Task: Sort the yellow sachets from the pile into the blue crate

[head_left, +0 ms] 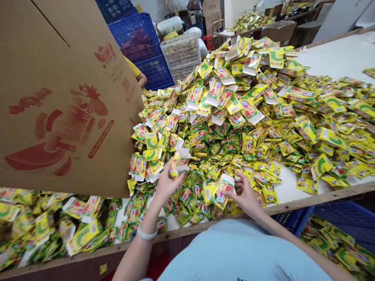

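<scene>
My left hand (166,183) holds up a small yellow-green printed carton (179,162) with its white flaps open, above the near part of the table. My right hand (244,193) rests on the heap near the table's front edge, fingers curled around small green sachets (237,187) beside another open carton (223,190). A big heap of yellow-green cartons (234,97) and loose sachets (263,148) covers the white table (336,58) ahead of both hands.
A large brown cardboard box (58,97) with red print stands at the left, over more cartons. Blue crates (137,39) and white baskets (181,52) stand behind. Another person's hand (142,80) shows past the box. A blue crate with cartons (336,234) sits below right.
</scene>
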Demonstrator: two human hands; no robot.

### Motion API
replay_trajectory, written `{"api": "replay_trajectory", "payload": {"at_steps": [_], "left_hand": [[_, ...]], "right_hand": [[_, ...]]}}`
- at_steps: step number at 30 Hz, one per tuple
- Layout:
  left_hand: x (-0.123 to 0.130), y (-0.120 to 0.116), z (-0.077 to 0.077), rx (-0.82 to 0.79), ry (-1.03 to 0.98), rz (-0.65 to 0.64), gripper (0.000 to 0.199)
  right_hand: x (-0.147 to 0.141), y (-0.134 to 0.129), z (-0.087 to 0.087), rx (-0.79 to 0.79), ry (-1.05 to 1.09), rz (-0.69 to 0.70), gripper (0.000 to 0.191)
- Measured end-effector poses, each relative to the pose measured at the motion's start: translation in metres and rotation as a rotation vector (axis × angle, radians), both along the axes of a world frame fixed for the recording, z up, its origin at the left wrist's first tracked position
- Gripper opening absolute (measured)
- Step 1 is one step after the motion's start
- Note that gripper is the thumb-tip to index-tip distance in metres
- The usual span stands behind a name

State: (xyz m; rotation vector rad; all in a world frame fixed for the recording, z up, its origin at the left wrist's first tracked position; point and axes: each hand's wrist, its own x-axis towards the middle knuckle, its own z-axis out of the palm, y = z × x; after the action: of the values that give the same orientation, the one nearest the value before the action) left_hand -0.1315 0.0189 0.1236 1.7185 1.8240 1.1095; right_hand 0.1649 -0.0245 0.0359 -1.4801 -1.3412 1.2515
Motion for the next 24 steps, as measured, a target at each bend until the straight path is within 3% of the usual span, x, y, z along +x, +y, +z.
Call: {"api": "replay_trajectory", "payload": {"at_steps": [3,6,8,12,16,20,24], "left_hand": [[-0.013,-0.008,-0.005,0.047,-0.444,0.205,0.072],[-0.016,-0.025,-0.021,-0.059,-0.847,0.297,0.076],[-0.011,-0.037,-0.035,-0.136,-0.98,0.332,0.078],[0.003,-0.052,-0.057,-0.227,-1.092,0.346,0.077],[0.009,-0.052,-0.064,-0.208,-1.109,0.334,0.071],[0.006,-0.048,-0.064,-0.227,-1.074,0.343,0.07],[0.003,-0.042,-0.059,-0.204,-1.076,0.395,0.068]], "right_hand": [[-0.01,0.013,0.01,-0.02,-0.154,0.147,0.091],[-0.019,0.023,0.024,-0.054,-0.362,0.255,0.101],[-0.025,0.022,0.031,0.016,-0.417,0.315,0.095],[-0.036,0.004,0.034,0.252,-0.28,0.458,0.074],[-0.045,-0.004,0.027,0.267,-0.094,0.449,0.068],[-0.04,0.016,0.026,-0.009,0.171,0.338,0.093],[-0.002,0.036,0.035,-0.298,0.479,0.264,0.098]]}}
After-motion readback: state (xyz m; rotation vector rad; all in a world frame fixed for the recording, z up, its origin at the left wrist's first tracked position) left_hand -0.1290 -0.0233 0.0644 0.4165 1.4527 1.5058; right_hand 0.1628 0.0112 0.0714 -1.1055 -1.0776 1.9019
